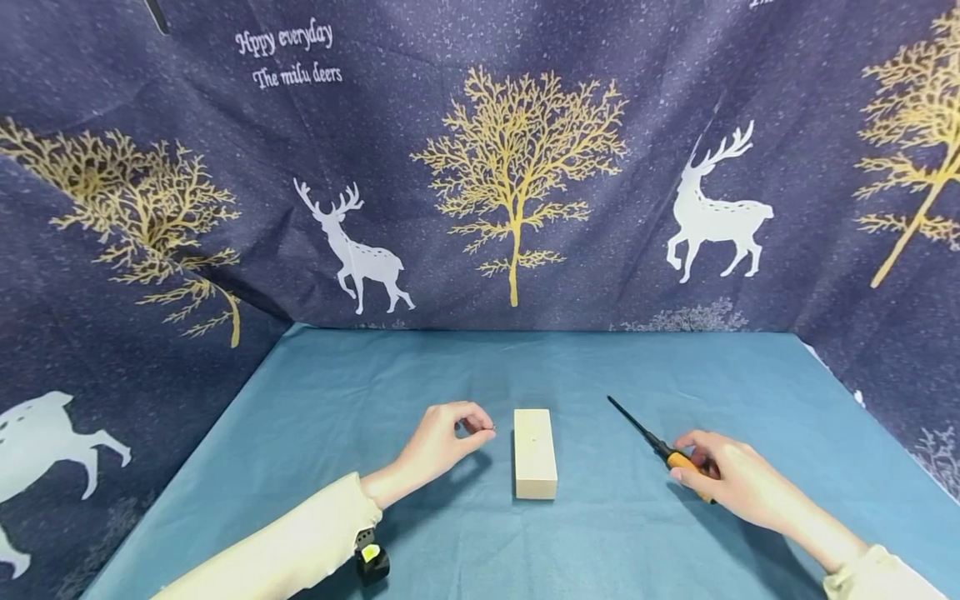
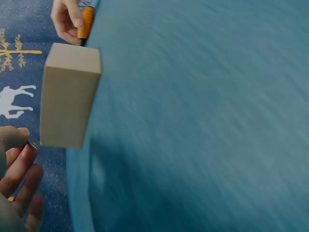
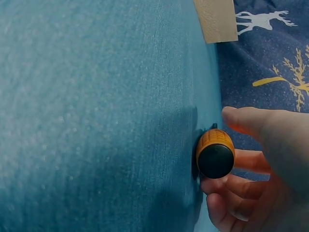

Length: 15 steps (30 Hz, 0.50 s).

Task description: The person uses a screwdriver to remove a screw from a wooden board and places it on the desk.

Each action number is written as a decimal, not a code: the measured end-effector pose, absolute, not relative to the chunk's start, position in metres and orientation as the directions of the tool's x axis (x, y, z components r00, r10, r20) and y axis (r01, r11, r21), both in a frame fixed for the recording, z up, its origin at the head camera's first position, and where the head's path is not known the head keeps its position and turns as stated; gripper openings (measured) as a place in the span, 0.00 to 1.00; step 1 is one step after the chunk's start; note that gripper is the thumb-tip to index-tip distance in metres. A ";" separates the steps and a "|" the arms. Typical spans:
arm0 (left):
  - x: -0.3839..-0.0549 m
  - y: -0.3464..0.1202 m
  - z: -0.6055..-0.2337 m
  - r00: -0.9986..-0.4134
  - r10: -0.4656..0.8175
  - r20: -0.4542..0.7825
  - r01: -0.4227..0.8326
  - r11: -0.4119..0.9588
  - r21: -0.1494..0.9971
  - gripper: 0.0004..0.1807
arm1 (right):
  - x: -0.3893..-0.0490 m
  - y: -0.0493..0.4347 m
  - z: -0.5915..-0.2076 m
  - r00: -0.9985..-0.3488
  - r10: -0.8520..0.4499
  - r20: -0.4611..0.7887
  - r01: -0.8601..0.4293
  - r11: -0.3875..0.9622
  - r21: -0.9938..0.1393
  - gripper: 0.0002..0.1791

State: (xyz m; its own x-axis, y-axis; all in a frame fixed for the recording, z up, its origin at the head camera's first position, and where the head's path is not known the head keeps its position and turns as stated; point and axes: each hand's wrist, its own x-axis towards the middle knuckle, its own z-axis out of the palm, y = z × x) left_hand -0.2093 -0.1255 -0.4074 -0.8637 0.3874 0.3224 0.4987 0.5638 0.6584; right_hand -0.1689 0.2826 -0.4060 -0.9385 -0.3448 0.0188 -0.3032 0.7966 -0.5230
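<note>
My left hand pinches a small screw between thumb and forefinger, just left of a pale wooden block. The block sits on the blue cloth, with a small dark mark on its top face. At the right, my right hand has its fingers curled about the orange and black handle of a screwdriver. The dark shaft points away and to the left. In the right wrist view, the handle's black end faces the camera; the thumb tip stands a little apart from it, while other fingers meet its lower side.
Blue cloth covers the table. Behind and beside it hangs a dark blue curtain printed with white deer and golden trees. A small black device hangs at the left wrist.
</note>
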 end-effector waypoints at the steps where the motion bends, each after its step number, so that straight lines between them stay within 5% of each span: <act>1: -0.209 -0.128 -0.409 -0.869 0.386 0.309 0.488 0.570 0.662 0.03 | -0.169 0.283 -0.406 -0.939 -0.343 0.017 -0.301 0.799 -0.521 0.20; 15: -0.204 -0.163 -0.416 -0.917 0.351 0.191 0.383 0.636 0.670 0.04 | -0.170 0.283 -0.405 -0.953 -0.301 -0.034 -0.246 0.833 -0.496 0.21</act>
State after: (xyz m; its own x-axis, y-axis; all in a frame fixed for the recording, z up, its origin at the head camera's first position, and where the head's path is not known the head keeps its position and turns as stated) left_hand -0.2043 -0.1635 -0.4157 -0.9167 0.3509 0.1913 0.3833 0.6360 0.6697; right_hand -0.1698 0.2829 -0.4049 -0.9530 -0.3012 -0.0337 -0.2457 0.8328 -0.4961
